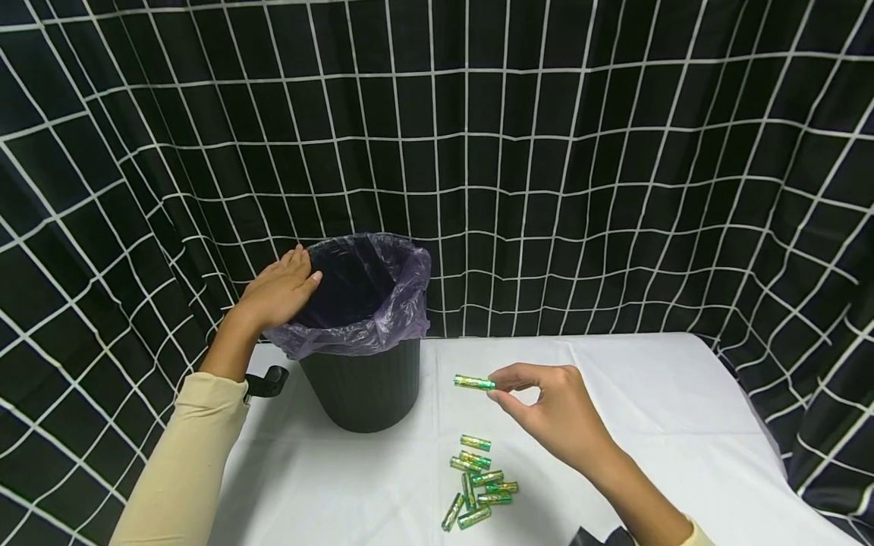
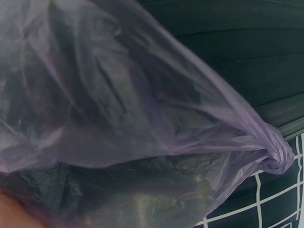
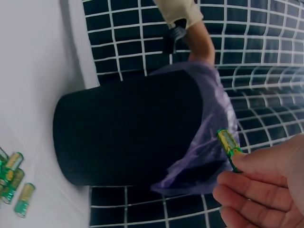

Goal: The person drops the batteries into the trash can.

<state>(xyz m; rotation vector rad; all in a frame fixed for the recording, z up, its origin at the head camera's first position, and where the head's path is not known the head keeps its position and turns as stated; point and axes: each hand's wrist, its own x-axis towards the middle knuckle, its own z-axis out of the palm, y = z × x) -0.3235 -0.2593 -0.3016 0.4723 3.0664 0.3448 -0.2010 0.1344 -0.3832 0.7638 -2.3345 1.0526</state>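
Observation:
Between thumb and fingers, my right hand (image 1: 556,402) pinches one end of a green and gold battery (image 1: 473,382), raised above the white table. In the right wrist view that battery (image 3: 229,146) overlaps the bin's bag. My left hand (image 1: 280,288) rests with fingers extended on the left rim of a black bin (image 1: 365,387). A thin purple bag (image 1: 403,315) lines the bin and folds over its rim; the bag (image 2: 142,109) fills most of the left wrist view. Several more green and gold batteries (image 1: 474,517) lie in a loose pile on the table below my right hand.
The table wears a white cloth (image 1: 614,379), its rounded far right corner in view. Behind and at both sides hangs a black curtain (image 1: 519,167) with a white grid. A black wrist device (image 1: 268,381) sits on my left wrist.

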